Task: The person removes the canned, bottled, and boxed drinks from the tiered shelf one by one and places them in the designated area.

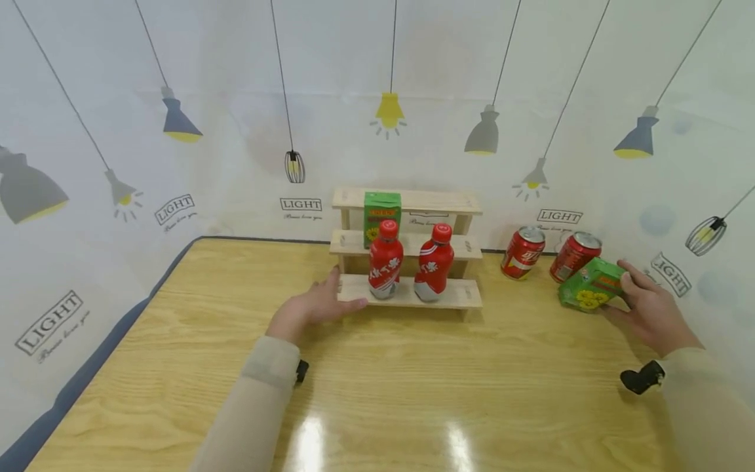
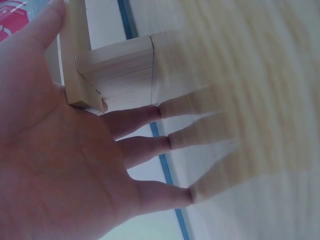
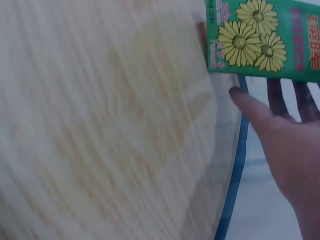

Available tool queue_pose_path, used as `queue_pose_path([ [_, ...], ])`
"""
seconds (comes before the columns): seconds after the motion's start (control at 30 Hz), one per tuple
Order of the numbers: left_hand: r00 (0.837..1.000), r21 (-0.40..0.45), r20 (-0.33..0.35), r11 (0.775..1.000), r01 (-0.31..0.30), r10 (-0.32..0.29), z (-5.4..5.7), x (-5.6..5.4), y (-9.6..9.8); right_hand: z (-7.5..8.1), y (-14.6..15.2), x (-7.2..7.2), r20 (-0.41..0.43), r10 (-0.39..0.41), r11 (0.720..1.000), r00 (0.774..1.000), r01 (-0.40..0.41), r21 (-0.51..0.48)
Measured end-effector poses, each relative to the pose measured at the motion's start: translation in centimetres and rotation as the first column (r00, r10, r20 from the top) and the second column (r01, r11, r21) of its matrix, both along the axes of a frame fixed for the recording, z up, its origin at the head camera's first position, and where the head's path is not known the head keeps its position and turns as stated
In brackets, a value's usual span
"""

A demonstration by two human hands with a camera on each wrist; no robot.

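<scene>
Head view: the right hand [image 1: 651,314] grips a tilted green box [image 1: 584,292] at right of frame, overlapping the nearer of two red cans [image 1: 572,259]; contact cannot be confirmed. The left hand [image 1: 312,305], well apart from it, lies spread against the lower left corner of a wooden shelf [image 1: 466,293], centre frame.

Risk: a low sweep of the box could topple the cans; uneven left-hand pressure could jolt the shelf and tip its red bottles [image 1: 435,265].

Surface: glossy wood-grain table [image 1: 407,367], glare at bottom centre. Room: pale wall [image 1: 236,131], printed with hanging lamps [image 1: 390,110].
</scene>
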State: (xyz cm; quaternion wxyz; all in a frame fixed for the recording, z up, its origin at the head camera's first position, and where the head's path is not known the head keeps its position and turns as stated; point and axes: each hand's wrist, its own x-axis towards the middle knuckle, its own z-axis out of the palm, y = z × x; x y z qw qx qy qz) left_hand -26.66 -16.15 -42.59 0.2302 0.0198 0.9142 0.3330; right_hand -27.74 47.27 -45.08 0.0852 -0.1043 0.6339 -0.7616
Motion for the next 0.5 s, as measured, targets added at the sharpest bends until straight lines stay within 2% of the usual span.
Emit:
queue_pose_path([
  [0.07,1.000,-0.005,0.000,1.000,-0.005,0.005,0.0,0.0,0.1,-0.1,0.3,0.2,-0.013,-0.005,0.999,1.000,0.006,0.054],
  [0.1,1.000,-0.008,-0.001,1.000,-0.006,0.006,0.1,0.0,0.1,0.0,0.4,0.2,0.066,-0.009,0.998,0.998,0.013,-0.057],
  [0.13,1.000,-0.011,-0.002,1.000,-0.007,0.007,0.1,0.0,0.1,0.1,0.4,0.2,0.073,-0.021,0.999,0.997,0.023,-0.032],
  [0.17,1.000,-0.015,-0.004,1.000,-0.008,0.008,0.1,0.0,0.1,0.2,0.3,0.1,0.051,-0.046,0.997,0.998,0.043,0.064],
  [0.2,1.000,-0.019,-0.006,1.000,-0.007,0.007,0.1,-0.1,0.1,0.3,0.2,0.0,0.045,-0.060,0.993,0.997,0.055,0.109],
  [0.27,1.000,-0.020,-0.008,1.000,-0.007,0.007,0.1,-0.1,0.1,0.6,-0.1,-0.2,0.070,-0.082,0.992,0.994,0.075,0.105],
  [0.37,1.000,-0.023,-0.011,1.000,-0.001,0.001,0.0,-0.1,0.1,0.8,-0.6,-0.5,0.075,-0.131,0.981,0.989,0.118,0.155],
  [0.4,1.000,-0.026,-0.012,1.000,0.000,0.000,-0.1,-0.1,0.1,0.8,-0.6,-0.5,0.099,-0.137,0.986,0.986,0.126,0.108],
  [0.5,1.000,-0.029,-0.012,1.000,0.005,-0.005,-0.4,-0.1,0.1,0.6,-0.6,-0.4,0.115,-0.180,0.979,0.977,0.168,0.112],
])
